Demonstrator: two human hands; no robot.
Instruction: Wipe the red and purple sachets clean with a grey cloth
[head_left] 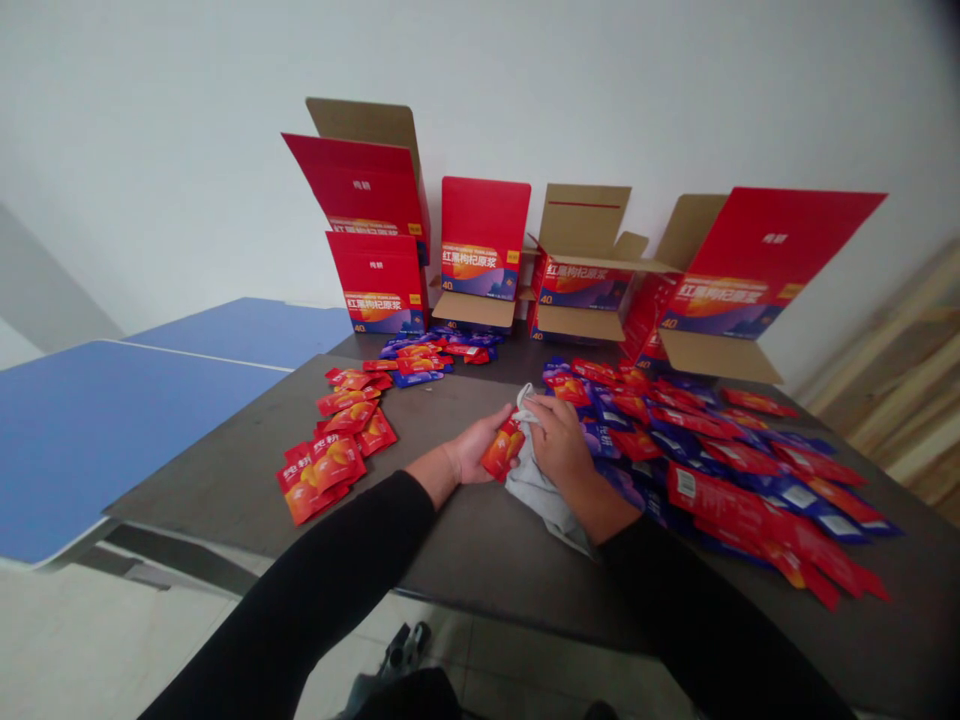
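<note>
Over the middle of the dark table (435, 425), my left hand (474, 450) grips a red sachet (501, 455) with an orange fruit print. My right hand (559, 445) is closed on a light grey cloth (541, 497), whose upper end touches the top of that sachet. The lower part of the cloth drapes down onto the tabletop. To the left lies a loose stack of red sachets (330, 460). Right of my right hand spreads a large heap of red and purple sachets (705, 430).
Several red printed cartons with raised flaps stand along the back, among them a carton (480, 240) and another carton (581, 285). A smaller pile of mixed sachets (420, 360) lies before them. A blue table (150, 420) adjoins at left; wooden boards (907, 390) lean at right.
</note>
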